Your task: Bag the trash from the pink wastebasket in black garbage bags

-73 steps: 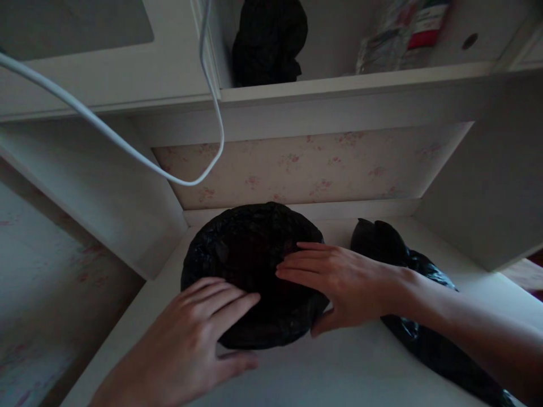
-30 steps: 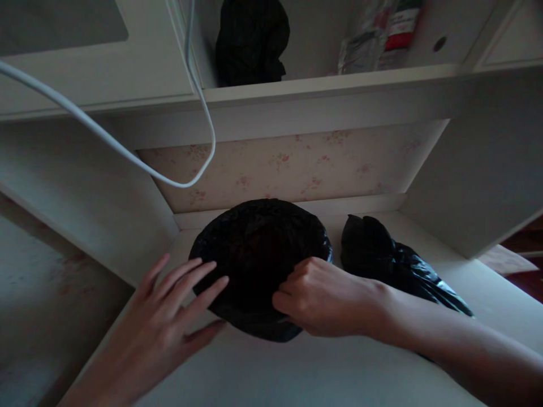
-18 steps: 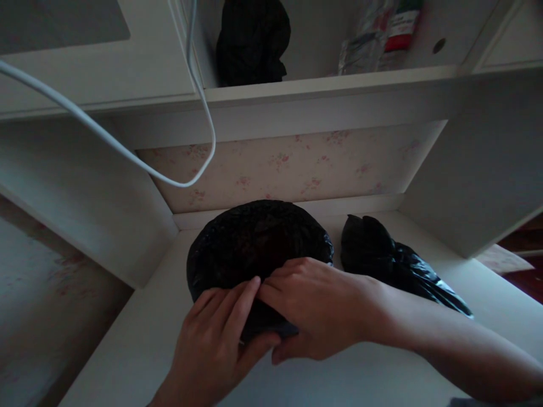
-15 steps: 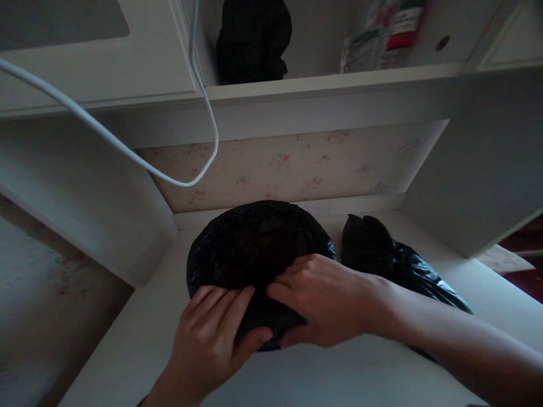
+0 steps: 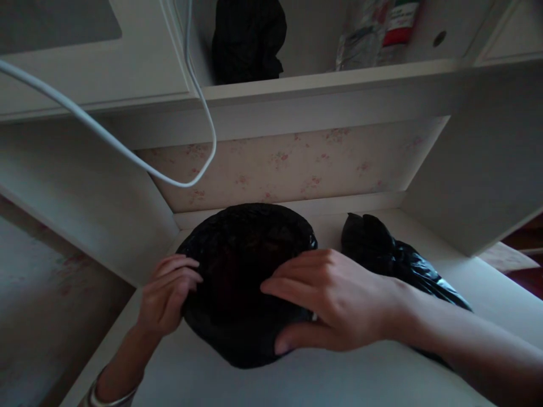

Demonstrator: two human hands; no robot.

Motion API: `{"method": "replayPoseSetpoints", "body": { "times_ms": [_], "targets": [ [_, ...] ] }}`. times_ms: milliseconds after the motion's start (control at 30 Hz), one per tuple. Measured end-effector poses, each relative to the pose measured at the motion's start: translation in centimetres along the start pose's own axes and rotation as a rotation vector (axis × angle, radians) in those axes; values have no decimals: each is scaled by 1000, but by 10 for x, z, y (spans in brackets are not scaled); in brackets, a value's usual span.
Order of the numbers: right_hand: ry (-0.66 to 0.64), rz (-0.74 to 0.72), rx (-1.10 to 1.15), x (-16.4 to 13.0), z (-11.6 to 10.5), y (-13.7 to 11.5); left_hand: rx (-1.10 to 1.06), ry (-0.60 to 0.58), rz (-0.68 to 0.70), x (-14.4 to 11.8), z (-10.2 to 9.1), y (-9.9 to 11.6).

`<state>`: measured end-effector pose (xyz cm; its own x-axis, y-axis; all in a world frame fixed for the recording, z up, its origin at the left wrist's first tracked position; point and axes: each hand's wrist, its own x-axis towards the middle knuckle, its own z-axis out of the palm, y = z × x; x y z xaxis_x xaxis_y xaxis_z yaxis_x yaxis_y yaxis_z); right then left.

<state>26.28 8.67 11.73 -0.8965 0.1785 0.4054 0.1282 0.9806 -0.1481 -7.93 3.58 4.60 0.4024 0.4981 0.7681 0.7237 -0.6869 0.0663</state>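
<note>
A round bin lined with a black bin bag (image 5: 250, 347) stands on the white surface, its mouth facing up and its inside dark. The bag's edge is folded over the rim all round. My left hand (image 5: 167, 291) grips the bag at the left side of the rim, fingers curled over the edge. On the right front of the rim, my right hand (image 5: 320, 297) pinches the bag, with its fingers inside and its thumb outside. Another black plastic bag (image 5: 382, 249) lies crumpled to the right, partly hidden behind my right forearm.
A white cable (image 5: 127, 152) hangs in a loop at the upper left. Above, a shelf (image 5: 314, 85) holds a black bundle (image 5: 248, 42), clear plastic packaging (image 5: 360, 42) and a red-labelled item (image 5: 399, 25). White side panels (image 5: 479, 152) stand left and right.
My left hand has moved from the front of the rim to its left side. The bin has shifted slightly left, and my right hand still holds the rim.
</note>
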Motion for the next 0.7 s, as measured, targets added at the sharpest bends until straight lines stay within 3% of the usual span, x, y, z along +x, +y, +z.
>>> {"method": "replayPoseSetpoints", "body": {
  "times_ms": [67,133,233,267,367,433,533,700],
  "targets": [
    [39,66,7,-5,-13,11,40,-21,-106,-3,-12,-15],
    [45,143,32,-10,-21,25,62,8,-287,-2,-19,-13],
    [-26,167,105,-10,-21,40,103,73,-513,11,-17,26],
    [-68,136,121,-8,-18,42,127,58,-496,17,-13,45],
    [-210,18,117,3,-7,40,187,-93,-223,36,5,101],
    [-306,-14,73,11,0,35,206,-158,-124,44,17,122],
    [-442,1,-17,18,6,33,245,-234,-135,45,25,125],
    [-569,20,-138,17,9,39,213,-353,-106,37,18,101]
  ]
}}
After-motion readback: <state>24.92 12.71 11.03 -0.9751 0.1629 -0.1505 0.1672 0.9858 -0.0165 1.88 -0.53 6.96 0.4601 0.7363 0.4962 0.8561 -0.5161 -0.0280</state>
